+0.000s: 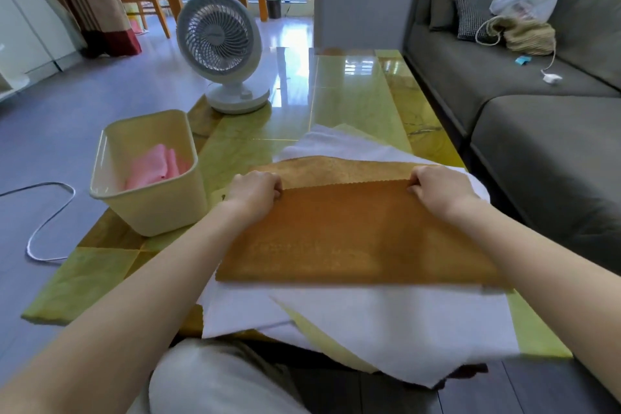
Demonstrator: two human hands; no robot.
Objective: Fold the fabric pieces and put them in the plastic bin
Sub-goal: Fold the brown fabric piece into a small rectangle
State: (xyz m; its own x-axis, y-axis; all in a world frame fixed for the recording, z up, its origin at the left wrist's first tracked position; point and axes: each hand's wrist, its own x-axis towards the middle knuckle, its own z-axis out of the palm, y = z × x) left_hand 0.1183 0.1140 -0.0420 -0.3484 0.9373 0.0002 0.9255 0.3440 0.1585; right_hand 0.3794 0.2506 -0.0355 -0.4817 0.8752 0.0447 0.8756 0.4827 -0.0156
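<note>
L hand & R hand each pinched a far corner of the brown cloth, half-folded atop white cloths on table beside bin; looked light, limp, so prob. best gripped at corners.

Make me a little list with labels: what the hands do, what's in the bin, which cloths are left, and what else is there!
left hand: pinches the brown fabric at its far left corner
right hand: pinches its far right corner
brown fabric: folded over, lying on the white fabric
bin: cream, at the left on the table, holds pink fabric
white fabric: spread out under the brown one
fan: white, beyond the bin
</note>
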